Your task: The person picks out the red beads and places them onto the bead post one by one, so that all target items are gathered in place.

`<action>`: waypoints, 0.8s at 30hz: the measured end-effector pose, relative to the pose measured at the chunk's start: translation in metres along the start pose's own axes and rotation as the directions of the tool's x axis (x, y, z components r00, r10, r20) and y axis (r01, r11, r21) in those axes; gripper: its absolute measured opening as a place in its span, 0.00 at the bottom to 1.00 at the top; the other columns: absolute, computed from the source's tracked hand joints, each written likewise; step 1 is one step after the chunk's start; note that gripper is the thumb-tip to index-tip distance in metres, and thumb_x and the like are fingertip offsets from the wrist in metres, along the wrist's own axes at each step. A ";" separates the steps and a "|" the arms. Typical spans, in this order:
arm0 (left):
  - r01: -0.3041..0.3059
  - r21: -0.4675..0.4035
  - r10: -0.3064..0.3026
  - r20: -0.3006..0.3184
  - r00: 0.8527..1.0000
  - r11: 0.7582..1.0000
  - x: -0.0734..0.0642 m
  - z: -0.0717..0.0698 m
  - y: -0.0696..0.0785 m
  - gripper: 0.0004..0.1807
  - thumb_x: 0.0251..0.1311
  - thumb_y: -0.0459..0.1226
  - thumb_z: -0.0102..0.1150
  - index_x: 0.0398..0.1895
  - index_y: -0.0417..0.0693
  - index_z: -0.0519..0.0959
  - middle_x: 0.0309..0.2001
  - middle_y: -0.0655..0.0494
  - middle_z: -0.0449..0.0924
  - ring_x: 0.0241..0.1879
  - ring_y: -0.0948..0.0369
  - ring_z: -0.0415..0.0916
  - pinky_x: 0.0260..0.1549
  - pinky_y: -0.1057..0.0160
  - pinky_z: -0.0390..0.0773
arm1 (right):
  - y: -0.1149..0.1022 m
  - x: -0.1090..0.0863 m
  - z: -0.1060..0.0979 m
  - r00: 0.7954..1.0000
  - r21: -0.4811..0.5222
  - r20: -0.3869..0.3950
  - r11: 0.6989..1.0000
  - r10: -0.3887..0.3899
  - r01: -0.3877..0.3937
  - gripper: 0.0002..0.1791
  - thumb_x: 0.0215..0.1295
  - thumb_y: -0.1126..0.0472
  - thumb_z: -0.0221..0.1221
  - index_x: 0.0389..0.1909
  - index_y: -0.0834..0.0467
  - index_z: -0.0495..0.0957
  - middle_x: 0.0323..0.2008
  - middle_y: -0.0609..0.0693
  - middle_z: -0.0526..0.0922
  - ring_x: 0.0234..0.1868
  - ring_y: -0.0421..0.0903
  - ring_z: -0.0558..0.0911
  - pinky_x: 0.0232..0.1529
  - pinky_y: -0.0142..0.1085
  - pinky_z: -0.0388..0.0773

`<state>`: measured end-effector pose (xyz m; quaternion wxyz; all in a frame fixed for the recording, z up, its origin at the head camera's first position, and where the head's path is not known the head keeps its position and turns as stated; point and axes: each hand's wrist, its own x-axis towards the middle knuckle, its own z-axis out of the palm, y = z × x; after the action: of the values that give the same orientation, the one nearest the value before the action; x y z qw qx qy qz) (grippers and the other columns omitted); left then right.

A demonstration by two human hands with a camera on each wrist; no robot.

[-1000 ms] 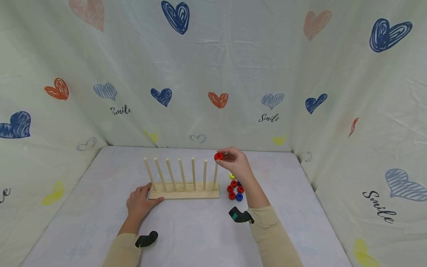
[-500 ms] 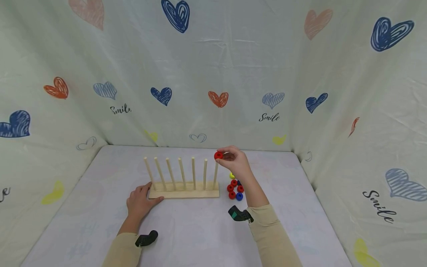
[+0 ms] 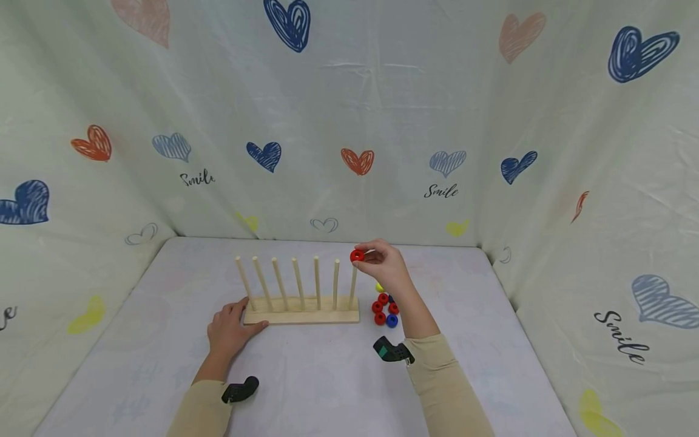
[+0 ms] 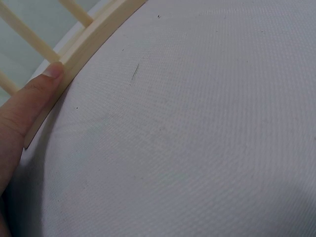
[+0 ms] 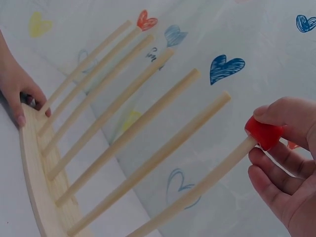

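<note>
A wooden rack [image 3: 306, 317] with several upright pegs stands on the table. My left hand [image 3: 226, 331] grips its left end, thumb along the front edge and fingers behind; the left wrist view shows the thumb [image 4: 47, 79] pressed on the wood near a peg's foot. At the other end, my right hand [image 3: 388, 267] pinches a red bead [image 3: 357, 255] between thumb and fingers at the top of the rightmost peg [image 3: 353, 288]. From the right wrist, the peg's tip meets the underside of the red bead [image 5: 264, 133]. The other pegs are bare.
Right of the rack lie several loose beads: red ones [image 3: 379, 318], a blue one [image 3: 391, 321] and a yellow one [image 3: 379, 287], with another blue one partly hidden by the right wrist. A heart-printed curtain [image 3: 306, 200] borders the table [image 3: 317, 388] at the back and sides.
The red bead has shifted very slightly at the tip of the rightmost peg. The left hand and the rack stay in place.
</note>
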<state>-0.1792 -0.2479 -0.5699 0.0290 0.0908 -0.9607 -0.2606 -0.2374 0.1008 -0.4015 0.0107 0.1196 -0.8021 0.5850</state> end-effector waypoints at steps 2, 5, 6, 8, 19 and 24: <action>0.000 0.001 0.000 0.001 1.000 1.000 0.000 0.000 0.000 0.51 0.50 0.57 0.69 0.71 0.38 0.61 0.62 0.33 0.64 0.58 0.35 0.61 0.51 0.37 0.61 | 0.000 0.000 0.000 1.000 -0.005 -0.001 1.000 0.006 -0.006 0.16 0.60 0.67 0.67 0.50 0.60 0.82 0.46 0.52 0.78 0.43 0.49 0.81 0.47 0.38 0.79; -0.002 0.003 0.002 0.001 1.000 1.000 0.000 0.000 0.000 0.51 0.50 0.57 0.69 0.71 0.38 0.61 0.62 0.33 0.63 0.58 0.35 0.61 0.51 0.37 0.61 | 0.001 0.000 0.000 1.000 -0.010 -0.001 1.000 0.015 -0.015 0.15 0.60 0.66 0.67 0.49 0.59 0.82 0.47 0.52 0.78 0.43 0.49 0.81 0.47 0.38 0.80; -0.002 0.003 0.002 0.000 1.000 1.000 0.000 0.000 0.000 0.51 0.50 0.57 0.69 0.71 0.38 0.61 0.62 0.33 0.63 0.58 0.35 0.61 0.51 0.37 0.60 | 0.001 0.000 0.000 1.000 -0.010 0.000 1.000 0.016 -0.016 0.15 0.60 0.66 0.67 0.49 0.59 0.82 0.47 0.52 0.78 0.43 0.49 0.81 0.46 0.38 0.80; -0.003 0.001 0.003 0.001 1.000 1.000 0.000 0.000 0.000 0.51 0.50 0.58 0.69 0.71 0.38 0.61 0.62 0.32 0.63 0.58 0.35 0.61 0.52 0.37 0.60 | 0.001 0.000 0.000 1.000 -0.011 0.003 1.000 0.019 -0.019 0.15 0.60 0.66 0.67 0.48 0.59 0.82 0.47 0.51 0.78 0.43 0.48 0.81 0.46 0.38 0.80; -0.003 0.001 0.003 0.006 1.000 1.000 0.000 -0.001 0.001 0.51 0.50 0.57 0.69 0.71 0.38 0.61 0.62 0.32 0.63 0.58 0.35 0.61 0.52 0.37 0.60 | -0.002 0.000 0.000 0.998 -0.010 0.008 0.998 0.060 -0.060 0.15 0.59 0.66 0.68 0.48 0.59 0.82 0.46 0.52 0.78 0.43 0.49 0.81 0.46 0.39 0.80; -0.001 0.000 0.001 0.010 1.000 1.000 0.000 -0.002 0.001 0.51 0.50 0.57 0.69 0.71 0.38 0.61 0.62 0.32 0.63 0.58 0.35 0.61 0.52 0.36 0.60 | -0.003 -0.001 0.001 0.998 -0.012 0.010 0.998 0.068 -0.068 0.15 0.58 0.66 0.68 0.48 0.59 0.82 0.45 0.52 0.78 0.43 0.49 0.81 0.46 0.39 0.80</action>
<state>-0.1793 -0.2477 -0.5679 0.0245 0.0892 -0.9609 -0.2608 -0.2361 0.0995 -0.3992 -0.0129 0.0953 -0.8091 0.5798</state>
